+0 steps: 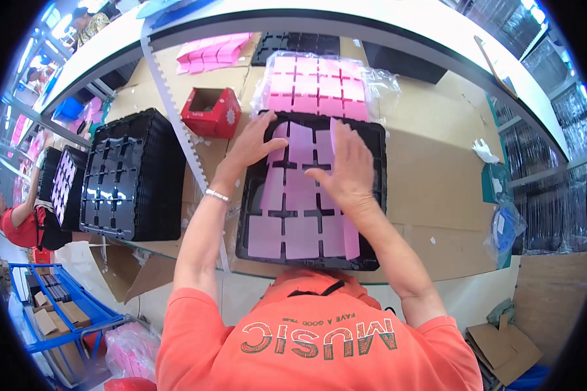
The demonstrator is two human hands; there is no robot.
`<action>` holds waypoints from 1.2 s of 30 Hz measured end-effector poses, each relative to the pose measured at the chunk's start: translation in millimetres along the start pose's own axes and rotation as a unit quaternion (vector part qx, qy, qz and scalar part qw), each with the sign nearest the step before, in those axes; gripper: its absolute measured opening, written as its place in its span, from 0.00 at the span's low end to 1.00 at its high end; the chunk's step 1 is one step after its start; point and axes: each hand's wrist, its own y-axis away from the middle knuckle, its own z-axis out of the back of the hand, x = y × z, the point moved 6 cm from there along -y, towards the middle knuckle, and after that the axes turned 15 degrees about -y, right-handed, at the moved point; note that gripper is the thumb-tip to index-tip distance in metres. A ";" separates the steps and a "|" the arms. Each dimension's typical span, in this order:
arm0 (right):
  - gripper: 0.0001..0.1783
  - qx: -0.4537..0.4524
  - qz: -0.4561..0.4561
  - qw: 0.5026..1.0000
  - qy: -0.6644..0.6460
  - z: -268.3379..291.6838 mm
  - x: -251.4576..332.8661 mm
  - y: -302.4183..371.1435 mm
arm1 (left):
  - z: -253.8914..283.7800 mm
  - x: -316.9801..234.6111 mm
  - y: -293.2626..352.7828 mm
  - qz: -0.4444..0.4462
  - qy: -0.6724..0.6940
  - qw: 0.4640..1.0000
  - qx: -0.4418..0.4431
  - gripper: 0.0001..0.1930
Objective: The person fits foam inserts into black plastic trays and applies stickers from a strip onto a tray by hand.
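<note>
A black plastic tray [365, 251] with several compartments lies in front of me. Across it rests a thin pink sheet [301, 231] cut with cross-shaped slots, and black tray ridges show through the slots. The right strip of this sheet stands partly raised. My left hand [257, 141] is open at the tray's far left, thumb stretched over the sheet and fingers by the rim. Over the raised right strip lies my right hand [351, 168], fingers extended and thumb spread toward the middle; the sheet under its palm is hidden.
More pink slotted sheets [316, 81] in clear plastic lie beyond the tray. A red open box [210, 112] and a tall stack of black trays [134, 173] stand to the left. A white glove [484, 151] lies far right. A person in red [21, 225] works at far left.
</note>
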 end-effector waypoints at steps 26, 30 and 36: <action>0.50 0.073 -0.348 0.930 -0.096 22.3 -96.1 69.8 | 32.9 17.5 -46.6 0.135 0.097 0.974 0.156 0.22; 0.48 0.070 -0.441 0.873 -0.197 16.4 -114.4 97.6 | 29.3 17.9 -19.2 0.252 0.138 0.945 0.154 0.42; 0.46 0.093 -0.448 0.875 -0.156 27.8 -102.5 101.1 | 27.2 13.7 64.3 0.327 0.223 0.916 0.058 0.42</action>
